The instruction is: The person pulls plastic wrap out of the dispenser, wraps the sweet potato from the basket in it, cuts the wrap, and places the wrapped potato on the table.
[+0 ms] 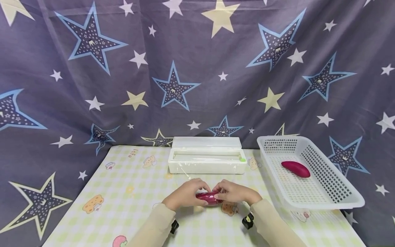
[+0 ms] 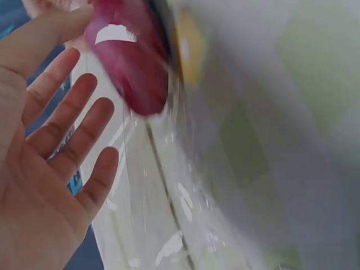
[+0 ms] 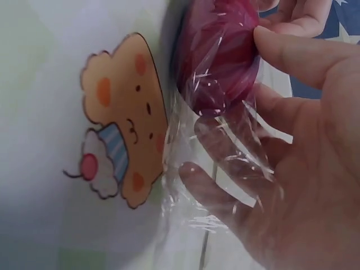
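Observation:
A shiny red-purple sweet potato (image 1: 208, 198) lies on the table between both hands, covered in clear cling film (image 3: 197, 185). My left hand (image 1: 189, 194) holds its left end, thumb on the near side and index finger over the top; the other fingers spread apart in the left wrist view. With thumb and fingers, my right hand (image 1: 237, 192) grips the right end. In the right wrist view loose film hangs past that end and lies over several fingers. Just beyond the hands is a white cling film box (image 1: 206, 167), lid raised, with a green slider (image 1: 242, 159).
A white perforated basket (image 1: 322, 205) stands at the right with another sweet potato (image 1: 295, 168) in it. Checked, cartoon-printed cloth (image 1: 108, 223) covers the table. A star-patterned curtain (image 1: 197, 51) hangs behind its back edge.

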The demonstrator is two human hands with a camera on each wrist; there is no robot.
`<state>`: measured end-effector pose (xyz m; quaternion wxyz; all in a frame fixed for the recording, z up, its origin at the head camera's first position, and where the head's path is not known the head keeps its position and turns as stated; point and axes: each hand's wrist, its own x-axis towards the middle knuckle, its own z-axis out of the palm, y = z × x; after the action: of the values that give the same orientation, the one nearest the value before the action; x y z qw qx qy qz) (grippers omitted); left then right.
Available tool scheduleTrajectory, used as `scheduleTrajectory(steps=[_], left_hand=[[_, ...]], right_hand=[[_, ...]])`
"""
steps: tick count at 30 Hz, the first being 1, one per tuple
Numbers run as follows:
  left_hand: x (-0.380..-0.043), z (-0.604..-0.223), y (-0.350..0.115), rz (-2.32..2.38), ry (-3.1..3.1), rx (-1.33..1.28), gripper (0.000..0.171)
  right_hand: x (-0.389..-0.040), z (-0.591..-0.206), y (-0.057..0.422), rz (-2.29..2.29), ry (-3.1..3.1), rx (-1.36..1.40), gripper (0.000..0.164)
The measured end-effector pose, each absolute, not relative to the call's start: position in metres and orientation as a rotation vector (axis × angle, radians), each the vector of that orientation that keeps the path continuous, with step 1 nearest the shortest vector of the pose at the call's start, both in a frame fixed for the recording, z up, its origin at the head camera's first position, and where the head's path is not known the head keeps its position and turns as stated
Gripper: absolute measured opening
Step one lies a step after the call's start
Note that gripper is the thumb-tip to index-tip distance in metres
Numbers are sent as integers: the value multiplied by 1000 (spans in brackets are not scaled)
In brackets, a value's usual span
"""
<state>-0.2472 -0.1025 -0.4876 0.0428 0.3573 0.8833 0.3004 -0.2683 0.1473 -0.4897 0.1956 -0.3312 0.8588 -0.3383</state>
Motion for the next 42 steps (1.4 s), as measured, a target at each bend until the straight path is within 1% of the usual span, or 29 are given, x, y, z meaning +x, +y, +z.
scheduleTrajectory(steps=[3,7,10,12,18,22,27,32,37,42], left_hand=[[-247,-492,-95,819,2767,1115,40],[-247,-498,-91,758,2825,1072,45],[-248,-501,-91,776,2830,1053,46],[-249,-502,-91,801,2824,1049,45],[-256,-503,-93,903,2764,1036,38],[-262,-503,-94,962,2703,1015,34],[-269,-503,-95,1012,2650,1000,31],[-275,-503,-95,980,2668,1023,30],[-279,-501,-97,910,2731,1048,33],[-285,-501,-97,909,2719,1007,34]], right_hand=[[-270,-491,147,-956,2404,-906,21],[-271,-492,147,-985,2378,-873,22],[-271,-492,148,-995,2381,-874,25],[-270,-493,148,-1005,2393,-869,25],[-269,-494,149,-1027,2457,-809,16],[-269,-495,151,-1033,2476,-779,19],[-269,-494,154,-1005,2526,-841,25],[-263,-487,152,-857,2782,-949,24],[-254,-475,140,-753,2995,-1071,24],[-251,-481,127,-728,2979,-1092,28]])
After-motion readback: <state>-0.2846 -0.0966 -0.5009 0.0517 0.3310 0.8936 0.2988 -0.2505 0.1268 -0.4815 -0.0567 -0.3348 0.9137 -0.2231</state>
